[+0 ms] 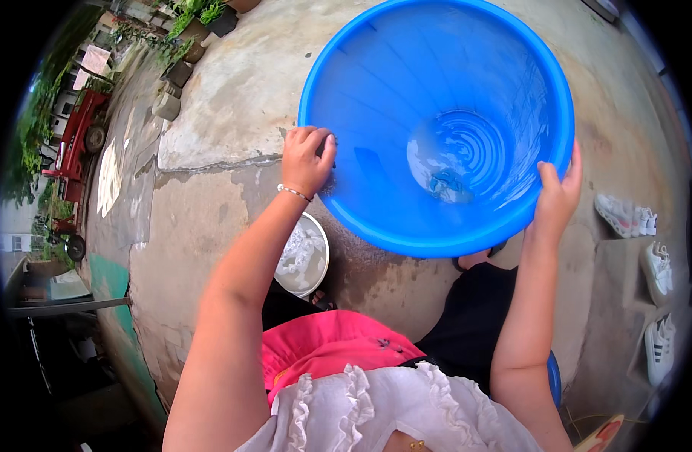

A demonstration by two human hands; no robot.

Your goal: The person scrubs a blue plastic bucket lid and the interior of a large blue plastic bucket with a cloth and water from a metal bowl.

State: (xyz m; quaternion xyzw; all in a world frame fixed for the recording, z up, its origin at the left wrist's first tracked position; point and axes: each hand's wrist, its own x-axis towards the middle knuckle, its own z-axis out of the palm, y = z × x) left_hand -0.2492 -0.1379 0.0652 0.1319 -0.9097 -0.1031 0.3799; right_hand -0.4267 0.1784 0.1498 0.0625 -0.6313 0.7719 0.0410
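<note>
A large blue plastic basin point(374, 226) is tilted before me, with a little water and a small greenish item point(449, 183) at its bottom. My right hand point(559, 189) grips the basin's right rim, thumb on the inside edge. At the left rim is my left hand point(309, 155), its fingers curled, with a dark, blurred thing partly hidden beside them; whether it grips the rim or that thing, I cannot tell. Below the basin's left side, a round white basin point(327, 248) on the ground holds white wet cloth point(298, 248) in water, partly behind my left forearm.
Pairs of white shoes point(657, 271) stand along the step at the right. A blue stool point(554, 378) is partly visible behind my right arm. Potted plants point(193, 48) and a concrete block point(166, 106) line the upper left, with a red vehicle point(74, 147) beyond. The concrete ground is cracked and wet in places.
</note>
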